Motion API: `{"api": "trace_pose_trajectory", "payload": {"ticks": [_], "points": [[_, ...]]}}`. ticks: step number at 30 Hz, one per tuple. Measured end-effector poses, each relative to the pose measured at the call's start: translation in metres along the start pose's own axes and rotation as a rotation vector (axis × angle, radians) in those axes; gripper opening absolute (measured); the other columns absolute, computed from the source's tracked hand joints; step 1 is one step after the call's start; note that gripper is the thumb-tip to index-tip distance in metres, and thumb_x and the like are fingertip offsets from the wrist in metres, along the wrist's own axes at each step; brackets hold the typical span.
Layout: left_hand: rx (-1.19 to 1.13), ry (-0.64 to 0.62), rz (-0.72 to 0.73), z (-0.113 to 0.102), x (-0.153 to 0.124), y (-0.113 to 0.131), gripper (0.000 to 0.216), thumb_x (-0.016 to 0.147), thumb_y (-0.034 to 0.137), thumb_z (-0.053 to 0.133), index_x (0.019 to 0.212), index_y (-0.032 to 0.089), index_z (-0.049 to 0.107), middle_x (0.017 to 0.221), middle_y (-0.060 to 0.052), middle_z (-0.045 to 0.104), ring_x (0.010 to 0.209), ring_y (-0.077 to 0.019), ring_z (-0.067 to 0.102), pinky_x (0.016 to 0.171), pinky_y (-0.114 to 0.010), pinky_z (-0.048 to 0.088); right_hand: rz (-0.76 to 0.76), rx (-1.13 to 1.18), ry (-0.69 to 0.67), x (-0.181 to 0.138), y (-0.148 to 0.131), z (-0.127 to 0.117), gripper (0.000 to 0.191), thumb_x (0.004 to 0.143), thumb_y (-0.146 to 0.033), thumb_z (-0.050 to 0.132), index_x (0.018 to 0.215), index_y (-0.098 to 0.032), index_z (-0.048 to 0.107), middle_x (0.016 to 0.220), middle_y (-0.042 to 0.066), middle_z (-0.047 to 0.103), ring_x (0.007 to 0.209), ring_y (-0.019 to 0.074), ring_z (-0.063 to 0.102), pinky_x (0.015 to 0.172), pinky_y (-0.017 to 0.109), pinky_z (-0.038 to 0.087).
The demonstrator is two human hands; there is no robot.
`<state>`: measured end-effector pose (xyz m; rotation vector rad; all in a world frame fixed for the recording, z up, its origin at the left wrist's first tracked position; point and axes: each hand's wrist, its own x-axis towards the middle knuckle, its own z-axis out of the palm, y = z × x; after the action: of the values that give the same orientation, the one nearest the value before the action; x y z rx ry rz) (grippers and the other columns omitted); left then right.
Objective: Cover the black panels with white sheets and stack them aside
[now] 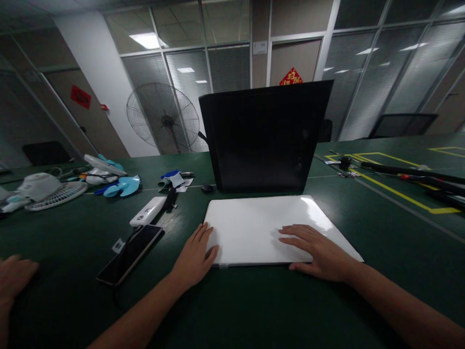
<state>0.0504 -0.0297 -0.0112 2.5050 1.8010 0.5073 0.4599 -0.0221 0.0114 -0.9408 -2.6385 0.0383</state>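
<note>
A white rectangular board (pixel 254 228) lies flat on the green table in front of me. My left hand (pixel 196 252) rests at its left edge, the fingers stretched out and the thumb near the front corner. On the right part of the board lies my right hand (pixel 314 249), fingers spread over the white surface and thumb by the front edge. Neither hand is wrapped round anything. Directly behind the board stands a large black rectangular thing (pixel 265 140), upright and leaning slightly; I cannot tell its kind.
Left of the board are a smartphone (pixel 131 254) with a cable across it and a white power bank (pixel 148 211). Farther left lie fan parts (pixel 121 186). Another person's hand (pixel 16 274) is at the left edge. Black cables (pixel 407 172) lie at the right.
</note>
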Motion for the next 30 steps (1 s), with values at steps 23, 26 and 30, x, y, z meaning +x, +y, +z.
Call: {"api": "trace_pose_trajectory", "payload": {"ticks": [23, 26, 30], "points": [[0.075, 0.159, 0.295, -0.029, -0.005, 0.021, 0.066, 0.088, 0.057, 0.067, 0.143, 0.022, 0.055, 0.159, -0.015, 0.043, 0.146, -0.0403, 0.039, 0.118, -0.063, 0.034, -0.577, -0.289, 0.379, 0.007, -0.025, 0.000, 0.020, 0.093, -0.009, 0.059, 0.108, -0.014, 0.071, 0.131, 0.013, 0.066, 0.121, 0.0245, 0.063, 0.091, 0.040, 0.062], [0.098, 0.179, 0.434, -0.032, -0.007, 0.028, 0.053, 0.087, 0.044, 0.072, 0.134, 0.023, 0.061, 0.145, -0.014, 0.058, 0.132, -0.0363, 0.055, 0.110, -0.058, 0.046, -0.561, -0.298, 0.408, 0.005, -0.023, -0.003, 0.022, 0.092, -0.010, 0.061, 0.111, -0.015, 0.071, 0.133, 0.012, 0.065, 0.123, 0.0251, 0.062, 0.093, 0.041, 0.061], [0.115, 0.218, 0.458, -0.026, -0.008, 0.030, 0.040, 0.093, 0.028, 0.069, 0.132, 0.022, 0.063, 0.136, -0.013, 0.064, 0.121, -0.0321, 0.063, 0.101, -0.051, 0.055, -0.499, -0.306, 0.401, 0.002, -0.016, -0.005, 0.028, 0.090, -0.010, 0.065, 0.117, -0.016, 0.070, 0.137, 0.011, 0.063, 0.122, 0.0256, 0.063, 0.094, 0.043, 0.061]]}}
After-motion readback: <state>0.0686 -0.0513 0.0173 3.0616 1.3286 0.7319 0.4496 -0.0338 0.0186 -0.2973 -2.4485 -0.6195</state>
